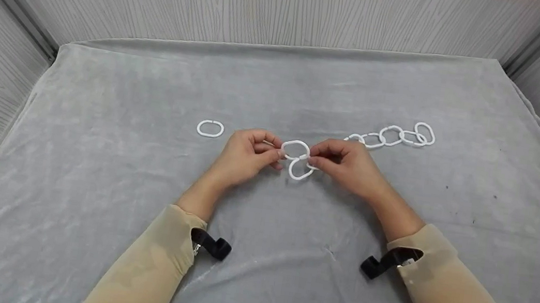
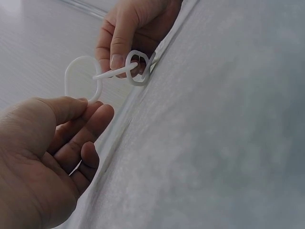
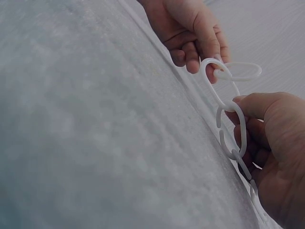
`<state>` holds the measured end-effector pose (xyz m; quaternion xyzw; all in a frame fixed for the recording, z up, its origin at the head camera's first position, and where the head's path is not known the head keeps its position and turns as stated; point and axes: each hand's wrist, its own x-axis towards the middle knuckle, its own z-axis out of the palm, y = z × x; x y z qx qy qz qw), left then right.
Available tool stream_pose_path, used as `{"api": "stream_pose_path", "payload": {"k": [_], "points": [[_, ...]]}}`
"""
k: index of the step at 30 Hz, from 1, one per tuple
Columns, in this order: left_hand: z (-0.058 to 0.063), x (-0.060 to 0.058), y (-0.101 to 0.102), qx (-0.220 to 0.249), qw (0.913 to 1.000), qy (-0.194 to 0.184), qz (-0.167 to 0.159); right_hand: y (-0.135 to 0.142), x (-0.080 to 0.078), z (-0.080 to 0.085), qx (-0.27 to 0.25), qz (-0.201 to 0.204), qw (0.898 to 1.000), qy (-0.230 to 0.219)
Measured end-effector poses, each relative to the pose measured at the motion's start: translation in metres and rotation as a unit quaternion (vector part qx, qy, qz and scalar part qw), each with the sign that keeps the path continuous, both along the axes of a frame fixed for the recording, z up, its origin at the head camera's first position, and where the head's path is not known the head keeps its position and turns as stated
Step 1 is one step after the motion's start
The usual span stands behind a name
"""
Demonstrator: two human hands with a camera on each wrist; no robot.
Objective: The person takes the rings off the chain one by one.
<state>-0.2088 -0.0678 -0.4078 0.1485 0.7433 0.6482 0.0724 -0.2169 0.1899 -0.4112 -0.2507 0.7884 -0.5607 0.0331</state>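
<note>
Between thumb and forefinger, my left hand (image 1: 248,156) pinches the lower edge of a white oval plastic link (image 2: 66,78). A second white link (image 2: 114,73) hooks through it and runs to my right hand (image 1: 351,167), whose thumb and fingertips pinch the chain there. The right wrist view shows a third link (image 3: 244,129) with a gap in its side, joined below the second at the right thumb. From under the right hand the rest of the white chain (image 1: 381,135) trails across the cloth to the right; part of it is hidden by that hand.
One loose white link (image 1: 198,127) lies on the cloth left of the left hand. Grey cloth (image 1: 284,278) with soft wrinkles covers the table. Pale grained panels (image 1: 268,5) stand behind and at both sides. Black wrist mounts (image 1: 218,248) stick out from both sleeves.
</note>
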Motion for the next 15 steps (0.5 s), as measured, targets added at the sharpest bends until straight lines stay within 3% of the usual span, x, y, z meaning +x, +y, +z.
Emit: {"api": "stream_pose_path", "payload": {"k": [15], "points": [[0.0004, 0.0003, -0.0005, 0.018, 0.9998, 0.0, 0.01, 0.0001, -0.001, -0.0019, 0.002, -0.004, 1.0, 0.008]]}}
